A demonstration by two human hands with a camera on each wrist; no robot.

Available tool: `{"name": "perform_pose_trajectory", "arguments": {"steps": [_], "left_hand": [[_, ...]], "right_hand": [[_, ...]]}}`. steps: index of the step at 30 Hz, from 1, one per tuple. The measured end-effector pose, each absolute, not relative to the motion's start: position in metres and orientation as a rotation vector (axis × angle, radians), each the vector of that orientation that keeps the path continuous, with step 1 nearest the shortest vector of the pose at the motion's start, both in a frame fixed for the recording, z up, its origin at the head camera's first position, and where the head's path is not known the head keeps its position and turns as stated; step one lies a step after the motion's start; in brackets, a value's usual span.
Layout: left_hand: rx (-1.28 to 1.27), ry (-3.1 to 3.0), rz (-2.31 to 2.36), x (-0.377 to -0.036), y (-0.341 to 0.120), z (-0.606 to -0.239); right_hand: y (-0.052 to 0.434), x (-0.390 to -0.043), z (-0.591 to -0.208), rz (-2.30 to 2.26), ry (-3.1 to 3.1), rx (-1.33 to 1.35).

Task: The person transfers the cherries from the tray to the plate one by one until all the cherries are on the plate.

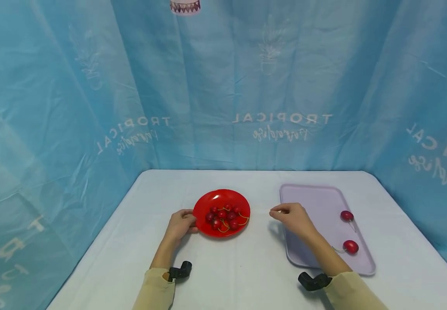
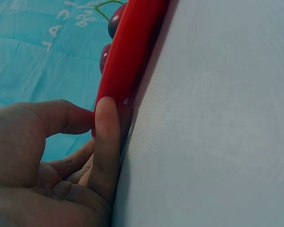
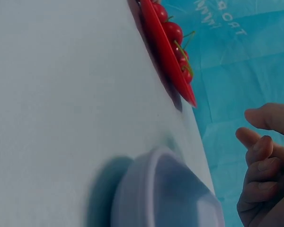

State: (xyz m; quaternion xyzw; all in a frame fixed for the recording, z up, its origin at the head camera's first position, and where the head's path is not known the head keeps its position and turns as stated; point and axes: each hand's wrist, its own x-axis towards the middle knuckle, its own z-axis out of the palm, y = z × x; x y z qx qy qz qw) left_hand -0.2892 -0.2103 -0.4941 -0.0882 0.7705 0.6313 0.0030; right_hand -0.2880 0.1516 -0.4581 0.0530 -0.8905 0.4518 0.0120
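A round, glossy red plastic plate (image 1: 208, 202) lies flat on the white table, its left rim gripped by the left hand (image 1: 180, 224). A cluster of dark red cherries with green stems (image 1: 225, 216) is heaped at the plate's centre.

You have open table (image 1: 262, 262) between the red plate (image 1: 208, 226) and the lilac tray (image 1: 316, 198); curtain walls (image 1: 246, 86) close three sides.
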Motion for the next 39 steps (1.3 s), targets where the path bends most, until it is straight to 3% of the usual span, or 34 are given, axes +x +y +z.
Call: {"name": "perform_pose_trajectory", "arguments": {"steps": [39], "left_hand": [[-0.264, 2.403, 1.975, -0.290, -0.212, -0.494]], "right_hand": [[0.232, -0.270, -0.461, 1.122, -2.772, 0.264]]}}
